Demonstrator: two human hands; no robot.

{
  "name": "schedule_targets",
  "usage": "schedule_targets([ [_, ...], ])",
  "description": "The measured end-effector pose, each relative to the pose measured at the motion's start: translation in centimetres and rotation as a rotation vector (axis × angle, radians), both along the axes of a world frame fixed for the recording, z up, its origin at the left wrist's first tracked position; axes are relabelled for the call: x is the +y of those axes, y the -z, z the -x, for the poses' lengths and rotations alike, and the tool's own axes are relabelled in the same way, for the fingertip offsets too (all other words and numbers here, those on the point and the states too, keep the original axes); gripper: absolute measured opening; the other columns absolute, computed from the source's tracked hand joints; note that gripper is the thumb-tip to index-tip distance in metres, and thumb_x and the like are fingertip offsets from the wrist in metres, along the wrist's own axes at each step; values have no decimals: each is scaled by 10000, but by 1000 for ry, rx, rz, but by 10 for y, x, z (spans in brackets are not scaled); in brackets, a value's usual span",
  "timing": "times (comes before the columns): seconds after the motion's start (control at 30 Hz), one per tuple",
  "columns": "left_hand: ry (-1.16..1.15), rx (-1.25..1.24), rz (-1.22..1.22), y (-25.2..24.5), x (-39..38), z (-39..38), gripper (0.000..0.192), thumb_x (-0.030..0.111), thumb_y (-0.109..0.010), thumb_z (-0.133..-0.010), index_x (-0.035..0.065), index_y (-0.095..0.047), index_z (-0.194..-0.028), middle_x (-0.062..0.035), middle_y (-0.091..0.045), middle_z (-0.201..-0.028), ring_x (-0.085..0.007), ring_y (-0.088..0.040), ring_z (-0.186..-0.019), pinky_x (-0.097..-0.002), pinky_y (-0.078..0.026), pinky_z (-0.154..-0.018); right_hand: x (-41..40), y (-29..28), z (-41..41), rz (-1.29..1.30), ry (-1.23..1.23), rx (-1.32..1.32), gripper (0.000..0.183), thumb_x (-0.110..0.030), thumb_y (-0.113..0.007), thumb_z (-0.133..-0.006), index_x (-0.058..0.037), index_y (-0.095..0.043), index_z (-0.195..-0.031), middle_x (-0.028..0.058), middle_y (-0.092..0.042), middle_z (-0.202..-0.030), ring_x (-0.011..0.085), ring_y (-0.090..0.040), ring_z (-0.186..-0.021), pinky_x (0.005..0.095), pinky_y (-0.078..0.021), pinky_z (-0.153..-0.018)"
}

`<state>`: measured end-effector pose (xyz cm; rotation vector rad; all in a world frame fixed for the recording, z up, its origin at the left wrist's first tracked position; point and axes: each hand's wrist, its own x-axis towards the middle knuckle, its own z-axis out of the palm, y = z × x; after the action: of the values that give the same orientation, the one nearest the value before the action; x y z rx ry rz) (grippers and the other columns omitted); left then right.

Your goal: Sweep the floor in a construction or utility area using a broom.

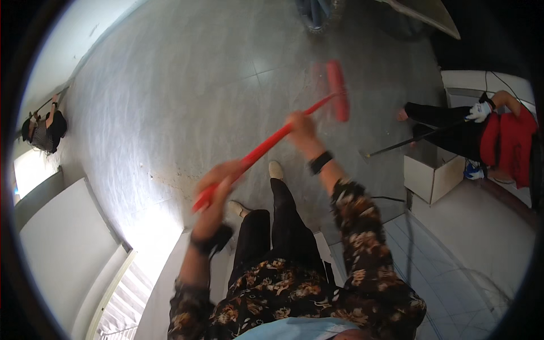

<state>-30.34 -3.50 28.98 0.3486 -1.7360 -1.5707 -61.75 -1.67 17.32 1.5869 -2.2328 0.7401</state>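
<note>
A broom with a red handle [268, 146] crosses in front of me at a slant. Its red head [338, 91], blurred by motion, lies over the grey tiled floor [191, 85]; whether it touches the floor I cannot tell. My left hand [216, 191] grips the handle near its end. Farther along, nearer the head, my right hand [301, 131] is closed around it. Both wrists wear black bands. My feet, in pale shoes [275, 170], stand below the handle.
At right, a person in red [510, 144] holds a dark pole [416, 140] in a gloved hand beside a tiled block [431, 176]. Another person [44, 127] is by the left wall. A wheel [315, 15] stands ahead. Low white walls [68, 225] flank a bright doorway at lower left.
</note>
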Motion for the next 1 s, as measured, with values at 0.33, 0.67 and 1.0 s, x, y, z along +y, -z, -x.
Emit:
schedule_targets([
  [0.33, -273, 90, -33, 41, -75, -42, 184, 122, -477, -922, 12, -592, -830, -109, -628, -989, -179, -564, -917, -328, -429, -862, -122, 22, -45, -170, -178, 110, 83, -136, -670, -652, -67, -626, -665, 151, -615, -713, 337, -611, -731, 437, -486, -657],
  [0.67, -698, -79, 56, 12, 33, -312, 145, 58, -443, -889, 40, -491, -754, -56, -532, -789, -220, -539, -932, -382, -381, -922, -151, 68, -429, -371, -747, -71, 130, -160, -640, -681, -99, -651, -796, 101, -642, -845, 259, -613, -856, 402, -492, -705],
  [1.0, -528, 334, -240, 96, -21, -430, 197, 83, -493, -860, -6, -518, -685, -98, -585, -723, -166, -533, -677, -308, -468, -710, -104, 123, -483, -33, -404, -109, 179, -179, -612, -710, -89, -530, -579, 132, -560, -648, 355, -565, -653, 444, -455, -592],
])
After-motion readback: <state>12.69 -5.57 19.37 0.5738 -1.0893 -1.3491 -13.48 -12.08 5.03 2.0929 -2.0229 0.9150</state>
